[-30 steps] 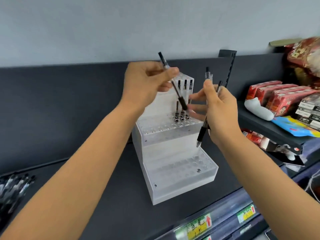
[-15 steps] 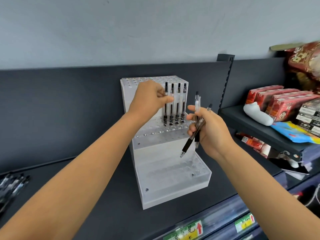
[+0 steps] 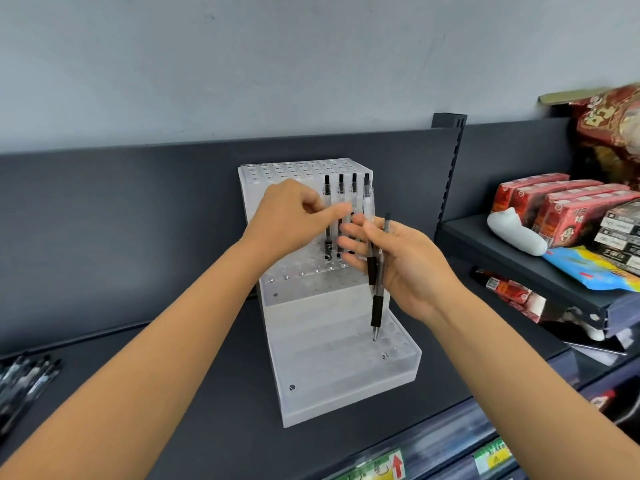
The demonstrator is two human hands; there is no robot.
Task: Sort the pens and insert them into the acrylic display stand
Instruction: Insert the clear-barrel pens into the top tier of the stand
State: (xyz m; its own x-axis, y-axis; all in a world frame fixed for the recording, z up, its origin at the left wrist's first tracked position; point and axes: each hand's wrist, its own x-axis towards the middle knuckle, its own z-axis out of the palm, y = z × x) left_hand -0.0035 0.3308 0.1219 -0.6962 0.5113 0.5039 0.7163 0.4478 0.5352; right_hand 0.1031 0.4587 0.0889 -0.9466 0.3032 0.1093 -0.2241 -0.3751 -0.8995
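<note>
A stepped clear acrylic stand [image 3: 332, 396] sits on the dark shelf. Several black-tipped pens [image 3: 341, 188] stand upright in its middle tier, at the right end. My left hand [image 3: 294, 216] hovers in front of them with its index finger stretched right toward my right hand and nothing visibly in its grip. My right hand [image 3: 412, 268] grips two pens [image 3: 376, 289] that hang nearly upright, tips down, over the right side of the lowest tier. The lowest and top tiers hold no pens.
A loose pile of black pens [image 3: 24, 379] lies at the shelf's far left edge. To the right, a lower shelf carries red boxes [image 3: 554, 202], a white object [image 3: 516, 233] and snack bags [image 3: 613, 126]. Price labels [image 3: 381, 471] line the front edge.
My left hand set a pen into the middle tier beside the others, let go and shifted right toward my right hand. My right hand turned its two pens more upright.
</note>
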